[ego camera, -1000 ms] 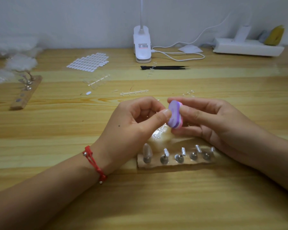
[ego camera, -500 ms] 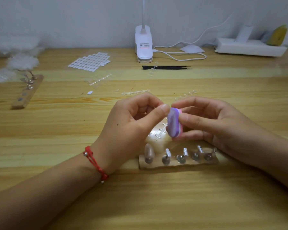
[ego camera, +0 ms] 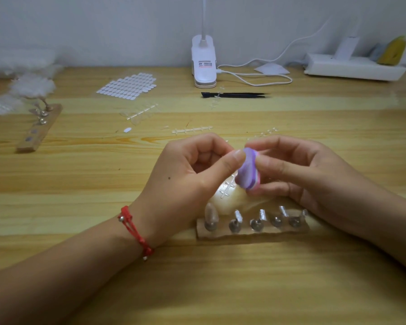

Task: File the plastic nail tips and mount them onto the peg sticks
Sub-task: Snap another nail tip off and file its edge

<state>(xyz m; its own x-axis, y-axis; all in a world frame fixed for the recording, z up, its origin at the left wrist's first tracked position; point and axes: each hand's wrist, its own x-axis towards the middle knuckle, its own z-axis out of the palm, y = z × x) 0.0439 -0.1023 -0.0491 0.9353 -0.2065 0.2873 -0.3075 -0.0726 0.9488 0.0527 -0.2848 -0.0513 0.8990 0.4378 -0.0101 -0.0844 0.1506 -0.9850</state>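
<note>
The right hand [ego camera: 314,174] grips a purple file block [ego camera: 247,171] between thumb and fingers. The left hand [ego camera: 185,179], fingers curled, sets its thumb against the block; whether it pinches anything cannot be told. The peg stand [ego camera: 251,231] lies just below both hands, with one nail tip [ego camera: 210,213] on its leftmost peg.

Wooden desk [ego camera: 80,179], white wall [ego camera: 103,26], clip lamp [ego camera: 204,64]
</note>
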